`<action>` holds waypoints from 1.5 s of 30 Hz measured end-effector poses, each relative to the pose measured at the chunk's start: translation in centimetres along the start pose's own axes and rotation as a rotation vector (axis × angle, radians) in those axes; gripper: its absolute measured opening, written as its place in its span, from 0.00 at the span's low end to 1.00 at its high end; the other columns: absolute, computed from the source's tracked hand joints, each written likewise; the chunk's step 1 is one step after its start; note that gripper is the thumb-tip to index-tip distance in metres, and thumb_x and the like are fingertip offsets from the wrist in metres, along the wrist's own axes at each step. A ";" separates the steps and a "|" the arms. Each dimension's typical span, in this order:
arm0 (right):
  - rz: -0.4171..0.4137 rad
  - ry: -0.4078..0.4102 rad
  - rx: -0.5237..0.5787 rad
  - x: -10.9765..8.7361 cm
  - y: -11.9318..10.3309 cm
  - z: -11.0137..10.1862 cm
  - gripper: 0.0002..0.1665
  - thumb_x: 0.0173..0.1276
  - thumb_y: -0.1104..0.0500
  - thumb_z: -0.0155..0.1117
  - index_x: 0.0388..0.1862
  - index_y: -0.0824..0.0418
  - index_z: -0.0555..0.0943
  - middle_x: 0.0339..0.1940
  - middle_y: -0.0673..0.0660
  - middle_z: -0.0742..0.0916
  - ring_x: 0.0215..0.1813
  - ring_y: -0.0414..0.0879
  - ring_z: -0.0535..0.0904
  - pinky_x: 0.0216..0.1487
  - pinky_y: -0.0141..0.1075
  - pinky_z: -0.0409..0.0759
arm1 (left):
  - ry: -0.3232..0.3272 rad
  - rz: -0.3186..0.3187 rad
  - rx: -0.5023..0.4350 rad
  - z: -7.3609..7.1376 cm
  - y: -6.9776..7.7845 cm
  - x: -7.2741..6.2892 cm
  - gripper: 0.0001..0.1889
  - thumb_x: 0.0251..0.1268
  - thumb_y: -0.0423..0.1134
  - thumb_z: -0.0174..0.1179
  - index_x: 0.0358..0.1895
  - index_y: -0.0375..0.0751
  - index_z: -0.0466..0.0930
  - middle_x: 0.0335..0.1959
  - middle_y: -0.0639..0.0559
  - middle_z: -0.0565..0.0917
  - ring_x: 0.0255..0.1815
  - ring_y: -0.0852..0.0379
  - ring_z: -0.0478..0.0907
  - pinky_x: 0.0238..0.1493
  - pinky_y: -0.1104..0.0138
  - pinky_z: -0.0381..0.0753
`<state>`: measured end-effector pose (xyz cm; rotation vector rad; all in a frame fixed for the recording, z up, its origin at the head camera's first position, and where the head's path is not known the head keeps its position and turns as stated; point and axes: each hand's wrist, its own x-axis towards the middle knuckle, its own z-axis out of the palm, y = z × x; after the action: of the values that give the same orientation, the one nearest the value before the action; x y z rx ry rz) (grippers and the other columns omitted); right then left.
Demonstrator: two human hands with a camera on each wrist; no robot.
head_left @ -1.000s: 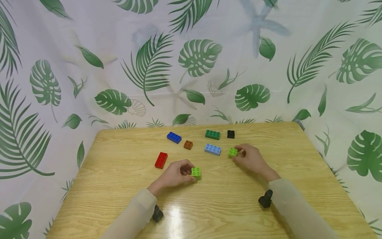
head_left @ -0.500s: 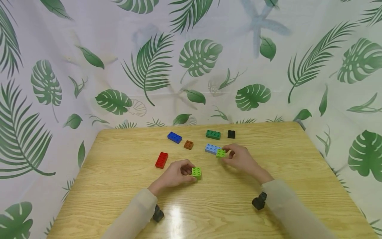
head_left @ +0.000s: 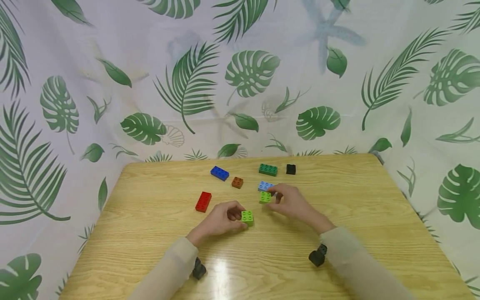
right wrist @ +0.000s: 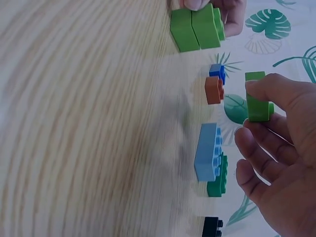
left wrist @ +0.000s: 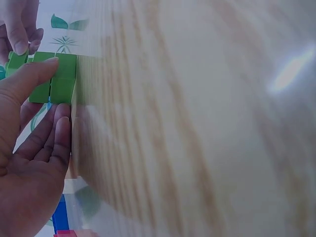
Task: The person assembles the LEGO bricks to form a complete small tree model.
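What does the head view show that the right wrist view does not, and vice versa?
Only the head view shows the red brick and sleeves. Only the right wrist view clearly shows the seam across the lime stack in the left hand. Both show that stack, the right hand pinching a lime brick, and light-blue, brown, dark-blue, dark-green and black bricks.

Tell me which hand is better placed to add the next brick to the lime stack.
Probably the right hand: it pinches a single lime brick, raised off the table near the two-brick lime stack, while the left hand holds that stack.
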<state>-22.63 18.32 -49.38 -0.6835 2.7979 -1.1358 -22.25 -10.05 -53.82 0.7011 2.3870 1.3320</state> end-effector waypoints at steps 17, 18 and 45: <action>-0.073 -0.082 0.015 0.6 -1.8 2.3 0.22 0.68 0.60 0.76 0.60 0.63 0.84 0.54 0.59 0.90 0.39 0.40 0.81 0.41 0.32 0.79 | 0.000 -0.007 0.008 0.1 -0.1 0.0 0.18 0.64 0.42 0.76 0.55 0.44 0.85 0.44 0.52 0.87 0.45 0.59 0.82 0.48 0.69 0.82; -0.079 -0.086 0.013 0.6 -1.9 2.4 0.22 0.69 0.60 0.76 0.60 0.63 0.84 0.54 0.59 0.90 0.39 0.40 0.81 0.41 0.32 0.79 | 0.001 -0.007 0.008 0.1 -0.1 0.0 0.18 0.64 0.42 0.76 0.55 0.44 0.85 0.44 0.52 0.87 0.45 0.59 0.82 0.48 0.69 0.82; -0.186 -0.149 0.046 0.6 -2.4 3.8 0.21 0.69 0.61 0.75 0.60 0.62 0.86 0.50 0.56 0.90 0.36 0.35 0.79 0.41 0.32 0.83 | 0.003 0.017 0.003 0.1 0.0 0.0 0.13 0.64 0.41 0.77 0.48 0.47 0.85 0.42 0.53 0.87 0.45 0.59 0.83 0.50 0.69 0.82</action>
<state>-21.48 14.02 -50.48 -0.9970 2.6207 -1.1217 -22.21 -10.05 -53.89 0.7228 2.3905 1.3379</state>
